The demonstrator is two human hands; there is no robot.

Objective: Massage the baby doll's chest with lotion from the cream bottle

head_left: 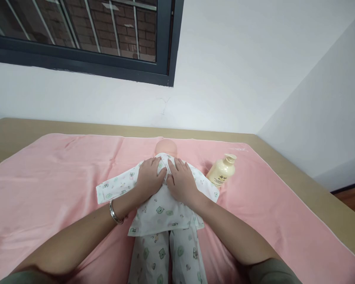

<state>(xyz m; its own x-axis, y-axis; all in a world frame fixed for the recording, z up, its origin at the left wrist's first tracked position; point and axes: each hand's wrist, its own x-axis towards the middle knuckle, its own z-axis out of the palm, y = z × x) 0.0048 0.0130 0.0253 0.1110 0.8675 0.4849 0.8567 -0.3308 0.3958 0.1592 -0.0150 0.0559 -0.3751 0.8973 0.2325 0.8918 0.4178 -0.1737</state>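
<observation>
A baby doll (166, 148) lies on its back on a pink towel (62, 177), dressed in white pyjamas (162, 213) printed with small green bears. My left hand (149, 177) and my right hand (182, 181) rest side by side on the doll's chest, just below its neck. The fingers of both hands are curled and pinch the pyjama top's fabric at the collar. A silver bracelet (115, 213) circles my left wrist. The doll's face is mostly hidden behind my hands.
A cream pump bottle (221, 170) lies tilted on the towel just right of the doll's shoulder. The towel covers a tan bed or table (313, 189) set against a white wall, with a dark-framed window (106, 39) above. Wooden floor shows at the far right.
</observation>
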